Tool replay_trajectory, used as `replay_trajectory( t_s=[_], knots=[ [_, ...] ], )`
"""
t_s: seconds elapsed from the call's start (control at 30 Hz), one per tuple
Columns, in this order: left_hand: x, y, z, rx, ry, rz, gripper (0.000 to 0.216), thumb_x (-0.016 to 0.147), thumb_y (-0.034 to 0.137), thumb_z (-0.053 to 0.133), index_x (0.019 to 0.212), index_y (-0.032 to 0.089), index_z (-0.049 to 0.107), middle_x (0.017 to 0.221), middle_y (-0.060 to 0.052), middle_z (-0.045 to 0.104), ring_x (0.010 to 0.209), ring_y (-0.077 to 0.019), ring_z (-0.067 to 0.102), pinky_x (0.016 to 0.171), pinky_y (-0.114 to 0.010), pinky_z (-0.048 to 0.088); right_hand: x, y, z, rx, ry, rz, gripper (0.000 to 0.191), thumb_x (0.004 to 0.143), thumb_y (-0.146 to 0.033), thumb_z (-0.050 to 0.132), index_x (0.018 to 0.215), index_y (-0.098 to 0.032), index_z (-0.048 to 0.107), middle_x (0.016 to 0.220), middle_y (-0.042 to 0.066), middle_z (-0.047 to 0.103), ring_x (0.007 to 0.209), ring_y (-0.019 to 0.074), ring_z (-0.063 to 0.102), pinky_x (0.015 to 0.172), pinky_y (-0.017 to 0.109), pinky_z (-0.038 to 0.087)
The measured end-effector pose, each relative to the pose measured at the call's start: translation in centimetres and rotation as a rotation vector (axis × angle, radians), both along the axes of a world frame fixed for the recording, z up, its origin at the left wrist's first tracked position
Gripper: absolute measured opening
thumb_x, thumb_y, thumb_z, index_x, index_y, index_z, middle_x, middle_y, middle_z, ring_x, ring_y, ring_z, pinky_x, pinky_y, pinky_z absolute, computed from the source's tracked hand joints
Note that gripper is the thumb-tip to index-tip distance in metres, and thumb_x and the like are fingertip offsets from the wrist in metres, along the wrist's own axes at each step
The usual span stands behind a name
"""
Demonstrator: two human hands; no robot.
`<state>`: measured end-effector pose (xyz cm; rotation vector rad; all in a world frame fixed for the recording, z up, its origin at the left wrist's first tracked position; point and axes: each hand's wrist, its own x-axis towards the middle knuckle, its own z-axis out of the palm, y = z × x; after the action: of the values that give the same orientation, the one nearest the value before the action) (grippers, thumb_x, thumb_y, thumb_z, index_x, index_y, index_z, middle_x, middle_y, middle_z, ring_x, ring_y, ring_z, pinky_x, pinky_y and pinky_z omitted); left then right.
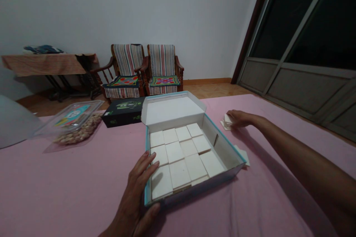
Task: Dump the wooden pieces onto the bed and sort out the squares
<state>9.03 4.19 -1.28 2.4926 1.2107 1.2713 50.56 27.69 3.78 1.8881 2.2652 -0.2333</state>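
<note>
An open cardboard box [226,150] with blue edges sits in front of me, its lid [172,107] folded back. White square tiles [174,152] lie inside it in rows, layered in places, with a bare strip along the right wall. My left hand [136,189] grips the box's near left corner, fingers over the rim and thumb at the front. To the right of the box, my right hand [238,119] has its fingers closed around a small stack of white square tiles [227,121]. More white tiles [243,155] lie against the box's right side, partly hidden by it.
Everything rests on a pink sheet [111,177]. A black box [124,111] stands behind on the left, beside a clear plastic container [75,118] and a bag of nuts or similar pieces [80,131]. Two wooden armchairs [128,63] stand by the wall.
</note>
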Motion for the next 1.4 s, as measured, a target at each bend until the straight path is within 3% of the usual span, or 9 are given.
replay_trajectory(
  t_s=[0.23, 0.43, 0.67, 0.8, 1.0, 1.23, 1.4],
  knots=[
    [0.1, 0.0, 0.0, -0.008, -0.040, 0.008, 0.054, 0.094, 0.046, 0.039, 0.142, 0.021, 0.034, 0.150, -0.013, 0.031, 0.142, -0.0338, 0.023, 0.110, -0.053, 0.032, -0.1, -0.4, -0.2, 0.004, -0.002, -0.036, 0.058, 0.058, -0.018, 0.071, 0.114, -0.009, 0.057, 0.114, 0.018, 0.063, 0.102, 0.0286, 0.060, 0.084, 0.032, 0.045],
    [-0.1, 0.1, -0.1, -0.013, -0.013, -0.001, 0.054, 0.094, 0.045, 0.041, 0.143, 0.023, 0.033, 0.151, -0.012, 0.030, 0.142, -0.0336, 0.023, 0.110, -0.054, 0.032, -0.2, -0.3, -0.9, -0.008, 0.063, -0.036, 0.074, 0.059, -0.017, 0.071, 0.129, -0.012, 0.046, 0.120, 0.014, 0.062, 0.104, 0.0243, 0.061, 0.083, 0.027, 0.046],
    [0.0, 0.0, 0.0, -0.019, -0.015, -0.003, 0.054, 0.095, 0.045, 0.040, 0.143, 0.022, 0.033, 0.151, -0.013, 0.030, 0.142, -0.0330, 0.022, 0.111, -0.053, 0.032, -0.9, -0.6, -1.1, -0.048, 0.127, -0.014, 0.068, 0.059, -0.017, 0.068, 0.125, -0.015, 0.050, 0.107, 0.011, 0.066, 0.094, 0.0244, 0.063, 0.073, 0.028, 0.048],
    [0.1, 0.0, 0.2, -0.011, -0.007, -0.008, 0.054, 0.095, 0.045, 0.039, 0.143, 0.021, 0.032, 0.151, -0.013, 0.029, 0.143, -0.0330, 0.021, 0.111, -0.052, 0.032, -1.2, -1.1, -1.1, -0.039, 0.118, -0.021, 0.070, 0.060, -0.016, 0.066, 0.127, -0.011, 0.048, 0.112, 0.014, 0.064, 0.098, 0.0260, 0.062, 0.078, 0.030, 0.048],
    [0.2, 0.0, 0.2, -0.016, -0.010, -0.005, 0.054, 0.095, 0.045, 0.039, 0.143, 0.020, 0.032, 0.151, -0.012, 0.029, 0.143, -0.0317, 0.020, 0.113, -0.050, 0.030, -0.4, -1.1, -1.0, -0.010, 0.151, -0.046, 0.091, 0.060, -0.022, 0.071, 0.142, -0.007, 0.034, 0.133, 0.020, 0.052, 0.116, 0.0275, 0.055, 0.093, 0.030, 0.044],
    [0.4, -0.1, 0.3, -0.018, -0.018, -0.010, 0.052, 0.096, 0.044, 0.038, 0.141, 0.018, 0.035, 0.151, -0.013, 0.029, 0.143, -0.0320, 0.021, 0.113, -0.051, 0.029, 1.0, -1.6, 0.3, 0.006, 0.133, 0.038, 0.062, 0.064, -0.035, 0.071, 0.119, -0.010, 0.058, 0.118, 0.016, 0.062, 0.104, 0.0276, 0.060, 0.087, 0.031, 0.046],
    [0.9, -0.3, 0.4, -0.036, -0.084, 0.023, 0.050, 0.096, 0.048, 0.037, 0.140, 0.023, 0.037, 0.149, -0.011, 0.032, 0.142, -0.0320, 0.023, 0.112, -0.053, 0.029, 1.3, -1.6, 1.5, 0.092, 0.199, 0.036, 0.059, 0.063, -0.036, 0.071, 0.116, -0.014, 0.059, 0.112, 0.014, 0.064, 0.099, 0.0281, 0.060, 0.084, 0.034, 0.047]
  ],
)
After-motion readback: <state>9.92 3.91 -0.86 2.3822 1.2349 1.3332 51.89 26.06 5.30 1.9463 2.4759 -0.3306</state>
